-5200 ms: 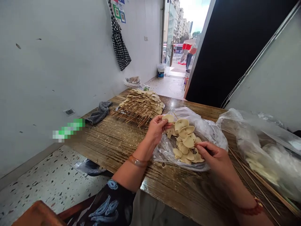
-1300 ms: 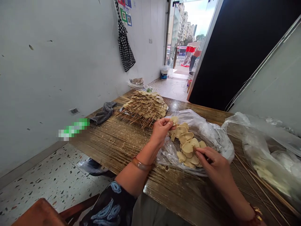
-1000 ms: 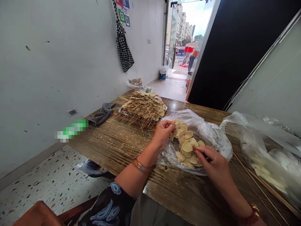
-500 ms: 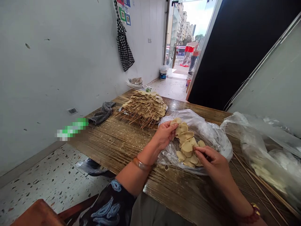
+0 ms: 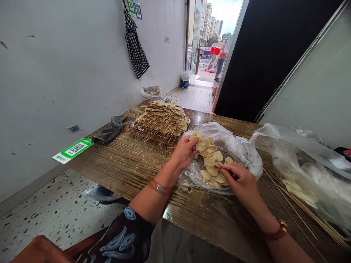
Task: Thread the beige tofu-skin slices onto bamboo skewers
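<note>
My left hand [image 5: 186, 151] is closed at the far end of a row of overlapping thin, pale beige slices [image 5: 210, 149], thumb and fingers pinching it. Close to the row's near end, my right hand [image 5: 240, 179] pinches a thin wooden skewer [image 5: 218, 165], most of which is hidden by slices and fingers. More loose slices [image 5: 212, 182] lie just below, on an open clear plastic bag [image 5: 251, 157] spread on the wooden table [image 5: 131, 175].
Beyond my left hand, skewered slices are piled [image 5: 164, 118] on a tray, sticks pointing towards me. A grey cloth [image 5: 111, 130] and a green QR card [image 5: 74, 149] lie at the left edge. Bare skewers [image 5: 293, 201] and another plastic bag [image 5: 309, 175] are on the right.
The whole view has shifted, so everything appears further left and slightly higher. Both hands keep their grips; the slices between them sit a little differently.
</note>
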Tool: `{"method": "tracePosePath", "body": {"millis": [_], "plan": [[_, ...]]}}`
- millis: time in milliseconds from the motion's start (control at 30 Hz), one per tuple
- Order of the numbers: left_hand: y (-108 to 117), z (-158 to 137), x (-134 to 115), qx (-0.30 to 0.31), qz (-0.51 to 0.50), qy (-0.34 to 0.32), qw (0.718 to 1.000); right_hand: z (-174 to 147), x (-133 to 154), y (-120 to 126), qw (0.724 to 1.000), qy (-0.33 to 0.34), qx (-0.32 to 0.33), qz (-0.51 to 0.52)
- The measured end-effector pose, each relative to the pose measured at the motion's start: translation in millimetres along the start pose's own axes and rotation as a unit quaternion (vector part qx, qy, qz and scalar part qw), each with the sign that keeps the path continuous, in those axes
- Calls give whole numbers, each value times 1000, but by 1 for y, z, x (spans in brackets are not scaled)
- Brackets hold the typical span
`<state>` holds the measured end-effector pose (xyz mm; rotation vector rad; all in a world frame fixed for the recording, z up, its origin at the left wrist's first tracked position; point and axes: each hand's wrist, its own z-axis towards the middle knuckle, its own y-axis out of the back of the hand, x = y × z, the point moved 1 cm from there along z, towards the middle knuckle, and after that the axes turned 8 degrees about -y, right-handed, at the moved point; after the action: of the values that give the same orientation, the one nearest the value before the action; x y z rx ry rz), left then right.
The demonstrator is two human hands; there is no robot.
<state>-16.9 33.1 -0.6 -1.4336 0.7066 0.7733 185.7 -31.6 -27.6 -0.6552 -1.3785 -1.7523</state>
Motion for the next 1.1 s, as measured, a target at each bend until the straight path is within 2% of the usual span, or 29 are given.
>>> {"method": "tracePosePath", "body": {"millis": [100, 200, 400, 667, 900, 1100], "plan": [[-1, 0, 1, 16, -23, 11, 1000, 1, 2, 0, 1000, 3, -8, 7], [-2, -1, 4, 63, -41, 40, 996, 1, 3, 1, 999, -19, -10, 36], [-11, -13, 18, 152, -11, 98, 984, 0, 4, -1, 996, -34, -5, 80], [-21, -22, 23, 126, 27, 70, 989, -1, 2, -8, 995, -56, -17, 82], [-24, -26, 26, 143, 38, 61, 987, 2, -3, -11, 992, -82, -11, 96], [-19, -20, 27, 153, 35, 80, 984, 3, -8, -10, 977, -114, 14, 180]]}}
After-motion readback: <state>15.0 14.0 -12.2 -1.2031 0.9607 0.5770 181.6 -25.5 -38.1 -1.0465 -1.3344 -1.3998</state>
